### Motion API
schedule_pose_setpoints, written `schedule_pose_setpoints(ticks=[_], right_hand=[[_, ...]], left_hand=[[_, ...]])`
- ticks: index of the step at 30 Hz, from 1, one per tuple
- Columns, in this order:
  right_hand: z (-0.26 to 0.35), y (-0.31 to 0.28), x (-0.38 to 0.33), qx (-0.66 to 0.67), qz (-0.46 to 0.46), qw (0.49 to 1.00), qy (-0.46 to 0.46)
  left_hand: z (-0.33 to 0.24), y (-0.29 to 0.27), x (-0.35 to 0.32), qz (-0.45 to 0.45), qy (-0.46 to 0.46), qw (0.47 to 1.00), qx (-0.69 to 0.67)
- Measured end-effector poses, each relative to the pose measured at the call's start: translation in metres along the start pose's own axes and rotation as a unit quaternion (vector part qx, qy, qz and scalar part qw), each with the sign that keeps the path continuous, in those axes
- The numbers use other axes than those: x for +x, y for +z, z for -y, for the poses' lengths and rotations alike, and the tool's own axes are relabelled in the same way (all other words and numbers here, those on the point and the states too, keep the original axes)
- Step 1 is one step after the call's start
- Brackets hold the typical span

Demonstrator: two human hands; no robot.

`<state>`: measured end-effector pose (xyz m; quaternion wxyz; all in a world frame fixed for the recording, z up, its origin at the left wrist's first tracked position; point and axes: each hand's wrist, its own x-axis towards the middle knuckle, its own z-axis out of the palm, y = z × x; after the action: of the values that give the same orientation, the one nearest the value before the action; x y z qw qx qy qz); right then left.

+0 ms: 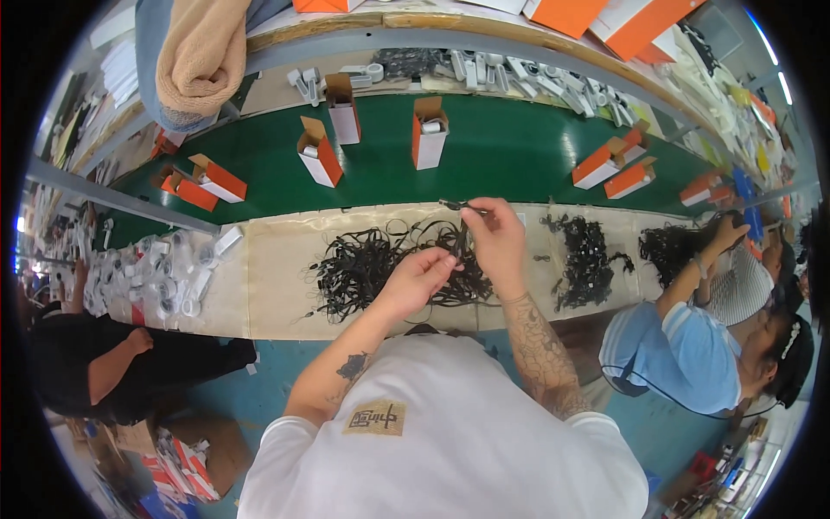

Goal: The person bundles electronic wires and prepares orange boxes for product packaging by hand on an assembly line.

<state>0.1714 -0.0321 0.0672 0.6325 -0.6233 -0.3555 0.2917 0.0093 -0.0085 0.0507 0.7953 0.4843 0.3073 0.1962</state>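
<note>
My right hand [497,242] is closed in a pinch on a black cable, whose plug end [451,206] sticks out to the left of the fingertips. Lower and to the left, my left hand [419,278] is also pinched shut; what lies between its fingertips is too small to make out. Both hands hover over a tangled pile of black cables [354,272] on the beige work surface [277,259]. Part of the pile is hidden behind my hands and forearms.
Beyond runs a green conveyor belt [372,186] carrying open orange-and-white boxes [430,134]. More cable bundles [584,259] lie to the right, clear plastic and white parts [164,272] to the left. A shelf edge [389,39] crosses overhead. People work on both sides.
</note>
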Motion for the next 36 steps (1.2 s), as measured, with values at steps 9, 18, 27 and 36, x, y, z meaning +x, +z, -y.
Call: schedule_pose_setpoints(ticks=[9, 18, 27, 36], right_hand=[[-0.014, -0.021, -0.015, 0.206, 0.325, 0.898, 0.215], [-0.049, -0.025, -0.036, -0.152, 0.261, 0.952, 0.046], [-0.056, -0.012, -0.042, 0.237, 0.200, 0.916, 0.254], [-0.067, -0.031, -0.041, -0.054, 0.403, 0.867, 0.289]], left_hand=[[-0.015, -0.041, 0.006, -0.100, 0.103, 0.952, 0.272], [0.015, -0.015, -0.003, -0.079, 0.134, 0.886, 0.437], [0.042, -0.025, 0.002, 0.035, -0.017, 0.990, 0.138], [0.042, -0.037, -0.010, -0.046, 0.087, 0.878, 0.469]])
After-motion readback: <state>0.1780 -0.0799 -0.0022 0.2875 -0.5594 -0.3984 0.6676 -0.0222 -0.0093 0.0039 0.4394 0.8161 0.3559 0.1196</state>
